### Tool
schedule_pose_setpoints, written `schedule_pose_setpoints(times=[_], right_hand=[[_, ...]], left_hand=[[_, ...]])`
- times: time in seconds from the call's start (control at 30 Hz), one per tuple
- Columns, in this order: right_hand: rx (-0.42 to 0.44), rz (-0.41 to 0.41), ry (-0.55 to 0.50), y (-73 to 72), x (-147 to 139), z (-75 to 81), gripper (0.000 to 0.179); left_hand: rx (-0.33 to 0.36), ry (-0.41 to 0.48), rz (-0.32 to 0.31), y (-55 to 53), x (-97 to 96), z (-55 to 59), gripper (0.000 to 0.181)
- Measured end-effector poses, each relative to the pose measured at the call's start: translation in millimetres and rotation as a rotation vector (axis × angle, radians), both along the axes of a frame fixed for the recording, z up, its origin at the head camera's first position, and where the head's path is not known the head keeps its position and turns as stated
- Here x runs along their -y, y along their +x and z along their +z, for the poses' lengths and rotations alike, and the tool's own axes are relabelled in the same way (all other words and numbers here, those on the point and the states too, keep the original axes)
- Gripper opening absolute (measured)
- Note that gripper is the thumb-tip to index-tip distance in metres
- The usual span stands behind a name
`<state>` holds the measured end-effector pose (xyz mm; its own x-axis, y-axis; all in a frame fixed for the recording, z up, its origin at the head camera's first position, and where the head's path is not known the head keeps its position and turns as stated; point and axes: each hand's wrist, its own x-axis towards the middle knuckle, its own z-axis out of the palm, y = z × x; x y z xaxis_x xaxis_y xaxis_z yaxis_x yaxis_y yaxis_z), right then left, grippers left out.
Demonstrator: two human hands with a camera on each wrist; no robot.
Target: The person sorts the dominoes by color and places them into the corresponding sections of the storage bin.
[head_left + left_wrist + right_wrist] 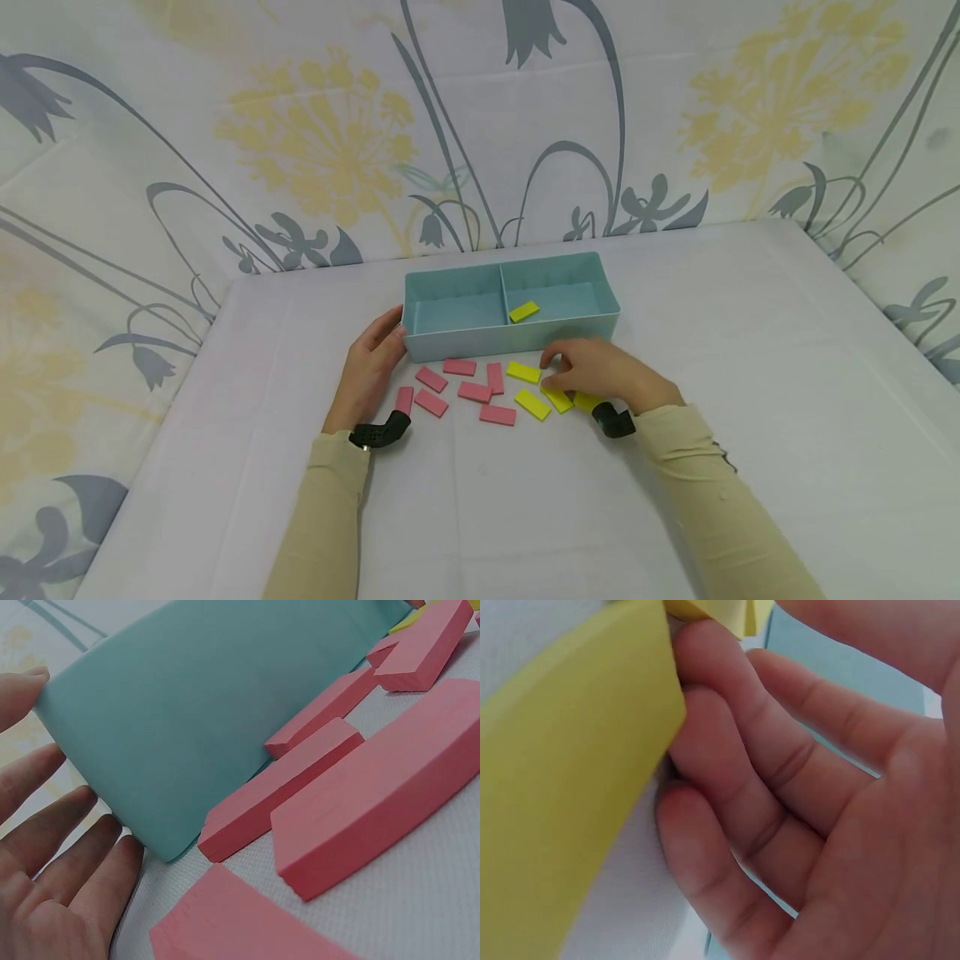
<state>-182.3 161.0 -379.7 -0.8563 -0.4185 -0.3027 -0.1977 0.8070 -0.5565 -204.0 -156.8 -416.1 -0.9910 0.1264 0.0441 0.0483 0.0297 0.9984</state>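
My left hand (369,364) rests against the left end of a pale blue two-compartment box (480,343). In the left wrist view its fingers (64,847) lie along the box's end wall, with the thumb by the upper corner. My right hand (600,368) is low over several yellow blocks (532,405) in front of the box. Its index finger and thumb stand apart, near a partly covered yellow block (558,400). The right wrist view shows bent fingers (705,727) beside a yellow block (570,765). One yellow block (524,312) sits in the box's right compartment.
Several pink blocks (498,415) lie spread in front of the box's left half, some touching. A white cloth (465,508) covers the table. Floral fabric (480,125) hangs behind the box and at both sides. Black cameras (381,431) are strapped to both wrists.
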Motion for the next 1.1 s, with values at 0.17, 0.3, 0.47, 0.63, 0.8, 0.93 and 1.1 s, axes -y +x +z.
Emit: schedule_pose_setpoints(times=[0.17,0.3,0.47,0.63,0.8,0.93,1.1], right_hand=[[-0.028,-0.025,0.067,3.3,6,0.3,0.031],[-0.051,-0.033,0.115,5.6,9,0.1,0.035],[-0.1,-0.017,0.161,8.0,12,-0.1,0.037],[-0.116,-0.011,0.188,8.8,14,0.4,0.036],[-0.087,-0.028,0.182,8.6,14,0.2,0.032],[-0.071,-0.041,0.167,8.3,15,0.0,0.028],[-0.092,-0.031,0.162,8.4,15,0.0,0.023]], left_hand=[[0.008,-0.006,-0.01,6.3,-3.1,10.7,0.052],[0.001,-0.031,-0.018,11.4,-6.1,18.8,0.051],[0.005,-0.028,-0.021,10.1,-5.8,17.2,0.051],[0.01,-0.019,-0.017,3.5,-2.7,8.0,0.051],[0.002,0.031,-0.027,4.9,-3.9,10.1,0.052],[-0.013,0.079,-0.04,9.4,-6.2,16.8,0.052],[-0.013,0.09,-0.041,11.1,-6.9,19.9,0.052]])
